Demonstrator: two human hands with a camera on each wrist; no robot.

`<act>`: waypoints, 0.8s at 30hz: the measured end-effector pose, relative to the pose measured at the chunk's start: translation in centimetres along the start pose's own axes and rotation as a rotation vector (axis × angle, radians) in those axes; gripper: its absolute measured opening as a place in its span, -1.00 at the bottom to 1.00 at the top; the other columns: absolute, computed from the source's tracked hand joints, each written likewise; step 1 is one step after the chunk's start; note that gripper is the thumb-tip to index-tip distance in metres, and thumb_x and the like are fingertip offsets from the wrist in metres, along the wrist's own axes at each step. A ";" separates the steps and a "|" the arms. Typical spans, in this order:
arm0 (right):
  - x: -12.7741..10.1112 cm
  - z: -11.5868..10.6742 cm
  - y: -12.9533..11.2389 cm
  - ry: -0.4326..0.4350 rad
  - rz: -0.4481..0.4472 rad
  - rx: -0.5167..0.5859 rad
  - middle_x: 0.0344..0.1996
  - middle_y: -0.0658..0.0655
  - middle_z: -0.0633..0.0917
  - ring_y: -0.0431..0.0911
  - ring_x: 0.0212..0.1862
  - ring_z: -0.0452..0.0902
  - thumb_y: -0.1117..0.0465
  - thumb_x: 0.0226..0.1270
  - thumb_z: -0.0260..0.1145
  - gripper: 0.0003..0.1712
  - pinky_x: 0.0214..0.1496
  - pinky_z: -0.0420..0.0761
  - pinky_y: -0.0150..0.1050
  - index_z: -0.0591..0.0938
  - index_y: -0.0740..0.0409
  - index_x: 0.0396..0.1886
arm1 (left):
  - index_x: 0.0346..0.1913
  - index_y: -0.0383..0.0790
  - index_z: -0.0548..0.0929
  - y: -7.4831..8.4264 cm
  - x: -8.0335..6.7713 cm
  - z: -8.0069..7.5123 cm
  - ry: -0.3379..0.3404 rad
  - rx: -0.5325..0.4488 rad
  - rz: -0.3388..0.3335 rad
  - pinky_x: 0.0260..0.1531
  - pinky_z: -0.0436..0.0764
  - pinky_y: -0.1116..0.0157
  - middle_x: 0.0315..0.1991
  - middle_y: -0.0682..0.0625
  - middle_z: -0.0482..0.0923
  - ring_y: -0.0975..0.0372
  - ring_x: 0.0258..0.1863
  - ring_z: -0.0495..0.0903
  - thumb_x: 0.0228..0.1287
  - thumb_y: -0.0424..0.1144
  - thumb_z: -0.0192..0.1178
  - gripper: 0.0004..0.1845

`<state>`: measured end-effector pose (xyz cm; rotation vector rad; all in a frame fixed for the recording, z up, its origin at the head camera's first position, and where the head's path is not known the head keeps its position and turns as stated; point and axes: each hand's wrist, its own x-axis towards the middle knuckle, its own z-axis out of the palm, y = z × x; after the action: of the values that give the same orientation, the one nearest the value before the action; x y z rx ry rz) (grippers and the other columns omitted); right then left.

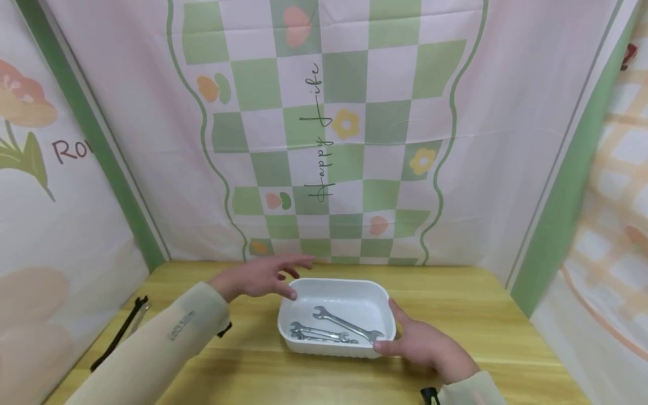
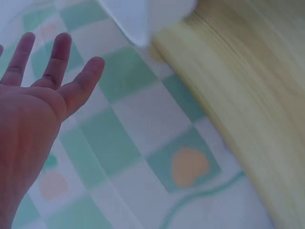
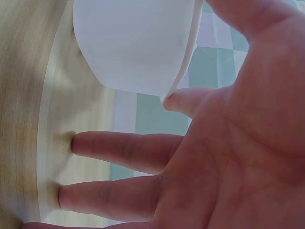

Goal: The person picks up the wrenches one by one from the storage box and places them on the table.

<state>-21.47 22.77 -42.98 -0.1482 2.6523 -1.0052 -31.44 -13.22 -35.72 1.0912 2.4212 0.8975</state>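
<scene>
Your right hand [image 1: 427, 344] sits lowest in the head view, nearest you, with straight fingers laid against the near right corner of the white rectangular plastic tray [image 1: 336, 289], thumb along the side wall; that flat contact braces the tray without gripping it. Inside lie several silver open-ended metal spanners [image 1: 331, 328], the longest slanting from the middle to the near right corner, the shorter ones bunched along the near wall, where the rim keeps them corralled. Your left hand [image 1: 263, 275] hovers with fingers spread over the far left corner, holding nothing, close to the rim; whether it touches I cannot tell. All of it stands on the yellow wooden table [image 1: 471, 298], and a black strap-like thing [image 1: 118, 332] lies well apart at the left edge. From the left wrist, your palm [image 2: 28, 114] shows open, fingers fanned against the green-checked backdrop cloth [image 2: 143, 143], the tray's white corner [image 2: 143, 19] just beyond the fingertips. From the right wrist, your fingers [image 3: 124, 150] lie straight, tips resting on the tabletop, beside the tray's white wall [image 3: 133, 43], thumb at the rim.
</scene>
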 end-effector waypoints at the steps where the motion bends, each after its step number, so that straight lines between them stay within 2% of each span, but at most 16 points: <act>1: 0.0 0.0 0.0 -0.001 -0.001 0.002 0.23 0.56 0.44 0.36 0.23 0.40 -0.28 0.03 0.51 0.41 0.23 0.31 0.35 -0.13 0.15 0.62 | 0.54 0.36 0.13 0.3 0.7 0.3 -0.021 0.005 0.010 0.26 0.38 0.03 0.42 0.22 0.27 0.13 0.28 0.41 0.21 0.05 0.37 -0.10; 4: 0.2 0.1 -0.1 -0.002 -0.009 0.003 0.23 0.57 0.43 0.36 0.22 0.40 -0.27 0.03 0.52 0.40 0.23 0.31 0.36 -0.13 0.14 0.62 | 0.55 0.33 0.13 0.9 2.5 1.5 -0.068 0.024 0.047 0.22 0.42 0.06 0.43 0.18 0.28 0.07 0.28 0.42 0.21 0.00 0.39 -0.09; 6: 0.2 0.1 -0.2 -0.003 -0.017 -0.001 0.22 0.57 0.44 0.36 0.21 0.41 -0.26 0.03 0.52 0.40 0.22 0.32 0.36 -0.13 0.14 0.62 | 0.55 0.23 0.17 1.2 3.6 2.3 -0.081 0.064 0.064 0.21 0.43 0.12 0.41 0.14 0.31 0.07 0.26 0.42 0.21 -0.07 0.41 -0.10; 8: 0.2 0.0 -0.2 -0.004 -0.022 -0.005 0.22 0.58 0.44 0.35 0.21 0.42 -0.25 0.05 0.52 0.39 0.21 0.32 0.36 -0.14 0.15 0.62 | 0.54 0.16 0.23 1.4 4.9 3.1 -0.074 0.171 0.073 0.23 0.41 0.17 0.40 0.12 0.35 0.11 0.27 0.42 0.20 -0.10 0.43 -0.12; 13: 0.1 -0.1 -0.1 0.001 -0.025 -0.019 0.21 0.58 0.45 0.33 0.19 0.44 -0.24 0.07 0.51 0.39 0.20 0.34 0.35 -0.16 0.15 0.62 | 0.49 0.12 0.35 2.4 7.6 5.1 -0.065 0.504 0.037 0.28 0.36 0.21 0.36 0.09 0.41 0.21 0.30 0.39 0.14 -0.14 0.47 -0.16; 15: 0.1 -0.1 -0.2 0.001 -0.020 -0.022 0.20 0.57 0.47 0.30 0.17 0.45 -0.26 0.06 0.51 0.39 0.20 0.35 0.35 -0.15 0.15 0.62 | 0.47 0.14 0.38 2.7 8.4 5.9 -0.080 0.579 0.020 0.26 0.39 0.20 0.33 0.08 0.44 0.21 0.27 0.42 0.11 -0.14 0.49 -0.17; 18: 0.2 -0.1 -0.2 -0.009 -0.015 -0.022 0.19 0.57 0.48 0.29 0.15 0.47 -0.27 0.06 0.50 0.40 0.18 0.36 0.34 -0.15 0.16 0.62 | 0.44 0.16 0.43 2.9 9.5 6.9 -0.102 0.601 0.002 0.21 0.44 0.21 0.27 0.08 0.49 0.21 0.19 0.48 0.08 -0.17 0.51 -0.19; 24: 0.3 -0.1 -0.2 -0.016 -0.010 -0.023 0.20 0.57 0.47 0.30 0.16 0.46 -0.28 0.05 0.50 0.40 0.18 0.36 0.34 -0.15 0.16 0.62 | 0.35 0.10 0.53 2.5 11.0 8.2 -0.124 0.480 -0.056 0.15 0.47 0.29 0.17 0.12 0.55 0.28 0.13 0.51 0.05 -0.31 0.51 -0.26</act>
<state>-21.81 22.64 -42.85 -0.1738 2.6525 -0.9727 -32.90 -0.22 -40.70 1.1815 2.6115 0.2191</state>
